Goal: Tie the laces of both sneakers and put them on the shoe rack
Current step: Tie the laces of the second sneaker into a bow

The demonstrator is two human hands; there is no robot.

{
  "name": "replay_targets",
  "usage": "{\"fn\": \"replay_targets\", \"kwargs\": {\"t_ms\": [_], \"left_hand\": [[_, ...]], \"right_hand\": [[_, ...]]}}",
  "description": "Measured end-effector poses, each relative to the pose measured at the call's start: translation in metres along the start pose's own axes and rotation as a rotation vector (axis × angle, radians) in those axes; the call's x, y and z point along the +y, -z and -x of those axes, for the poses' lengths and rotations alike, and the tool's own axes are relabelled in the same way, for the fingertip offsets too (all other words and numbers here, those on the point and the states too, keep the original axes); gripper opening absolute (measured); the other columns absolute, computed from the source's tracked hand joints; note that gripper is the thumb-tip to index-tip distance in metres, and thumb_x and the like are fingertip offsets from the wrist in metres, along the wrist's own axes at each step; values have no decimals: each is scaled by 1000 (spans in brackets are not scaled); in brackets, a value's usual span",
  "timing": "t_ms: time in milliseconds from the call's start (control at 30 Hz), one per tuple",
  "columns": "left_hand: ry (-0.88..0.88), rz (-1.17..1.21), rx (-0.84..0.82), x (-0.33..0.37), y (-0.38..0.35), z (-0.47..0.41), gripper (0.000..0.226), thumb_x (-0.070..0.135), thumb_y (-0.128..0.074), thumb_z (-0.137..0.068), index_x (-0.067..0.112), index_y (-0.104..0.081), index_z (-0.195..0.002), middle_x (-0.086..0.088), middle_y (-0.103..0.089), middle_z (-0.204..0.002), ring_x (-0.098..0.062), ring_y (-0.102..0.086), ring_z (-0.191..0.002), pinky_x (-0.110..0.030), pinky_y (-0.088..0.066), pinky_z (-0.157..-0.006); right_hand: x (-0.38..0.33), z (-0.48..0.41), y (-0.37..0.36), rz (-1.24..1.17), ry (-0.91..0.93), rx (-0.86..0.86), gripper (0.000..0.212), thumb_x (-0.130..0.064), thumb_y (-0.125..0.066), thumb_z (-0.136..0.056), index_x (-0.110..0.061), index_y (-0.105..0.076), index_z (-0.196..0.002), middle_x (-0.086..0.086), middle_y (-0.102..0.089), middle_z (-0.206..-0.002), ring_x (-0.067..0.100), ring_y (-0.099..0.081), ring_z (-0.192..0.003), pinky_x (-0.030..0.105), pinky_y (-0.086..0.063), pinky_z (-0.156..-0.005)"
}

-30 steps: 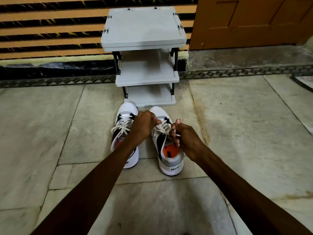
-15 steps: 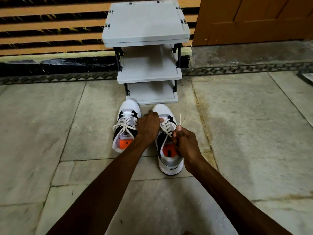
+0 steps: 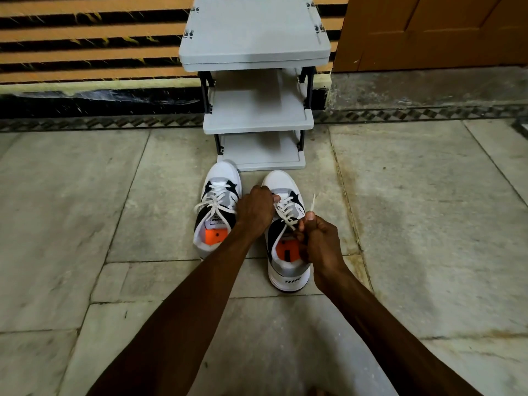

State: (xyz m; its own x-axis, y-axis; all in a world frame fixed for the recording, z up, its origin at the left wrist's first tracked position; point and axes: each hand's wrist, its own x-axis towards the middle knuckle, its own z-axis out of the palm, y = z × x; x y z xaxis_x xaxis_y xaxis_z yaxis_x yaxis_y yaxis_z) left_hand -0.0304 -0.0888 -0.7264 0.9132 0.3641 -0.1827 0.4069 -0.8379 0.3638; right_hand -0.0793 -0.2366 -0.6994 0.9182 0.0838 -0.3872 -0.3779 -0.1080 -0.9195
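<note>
Two white, grey and black sneakers with orange insoles stand side by side on the stone floor, toes toward a grey shoe rack (image 3: pixel 257 121). The left sneaker (image 3: pixel 218 201) has loose, untied laces. My left hand (image 3: pixel 255 210) is closed over the laces near the toe end of the right sneaker (image 3: pixel 288 270). My right hand (image 3: pixel 320 241) pinches a white lace end (image 3: pixel 313 202) that sticks up above my thumb, beside the shoe's opening.
The rack has three grey shelves on black posts and stands against a striped orange-and-black wall (image 3: pixel 85 47). A brown wooden door (image 3: pixel 428 30) is at the back right above a raised grey step (image 3: pixel 428 87). Stone floor tiles surround the shoes.
The view has tilted down, so rack and shoes sit higher in frame. My right hand has drawn the lace end up and toward the heel; my left hand stays on the laces.
</note>
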Motion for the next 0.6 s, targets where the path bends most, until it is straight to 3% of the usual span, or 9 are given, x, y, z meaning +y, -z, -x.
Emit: {"fn": "replay_targets", "kwargs": {"t_ms": [233,300,367,467,600], "left_hand": [[6,34,-8,-1,2,2,32,29,-61,-90,3,-66,-108,-18,-65,-115,-37,-63,-107,-37,-48,-84],[-24,28,-15,-1,7,2,39,35,-56,-94,0,-65,-109,-22,-64,-115,-38,-61,-109,-38,-47,-84],[-60,-41,20,-5,16,9,43,40,-54,-93,1,-64,-110,-21,-63,-115,-39,-60,-108,-39,-46,-83],[-130,-112,112,-16,29,28,39,41,-55,-91,5,-64,-103,-18,-65,-106,-37,-61,-101,-40,-46,-79],[-201,-88,142,-33,38,57,28,36,-56,-90,8,-62,-92,-13,-66,-97,-32,-62,-95,-40,-45,-77]], "right_hand": [[-6,2,3,74,-11,-46,47,-38,-40,-102,-15,-57,-65,-7,-52,-47,8,-45,-39,18,-34,-40],[-6,8,12,330,248,-109,41,-36,-42,-102,-15,-65,-74,-5,-64,-61,5,-57,-52,16,-43,-51],[1,17,20,695,521,-207,35,-46,-47,-96,-20,-68,-87,-5,-69,-85,8,-61,-77,25,-49,-70],[12,26,22,1239,614,-294,42,-58,-61,-77,-30,-62,-108,-7,-62,-118,21,-50,-110,36,-44,-84],[14,27,13,1391,676,-343,40,-44,-62,-82,-26,-56,-118,-4,-59,-133,29,-44,-124,40,-38,-90]]}}
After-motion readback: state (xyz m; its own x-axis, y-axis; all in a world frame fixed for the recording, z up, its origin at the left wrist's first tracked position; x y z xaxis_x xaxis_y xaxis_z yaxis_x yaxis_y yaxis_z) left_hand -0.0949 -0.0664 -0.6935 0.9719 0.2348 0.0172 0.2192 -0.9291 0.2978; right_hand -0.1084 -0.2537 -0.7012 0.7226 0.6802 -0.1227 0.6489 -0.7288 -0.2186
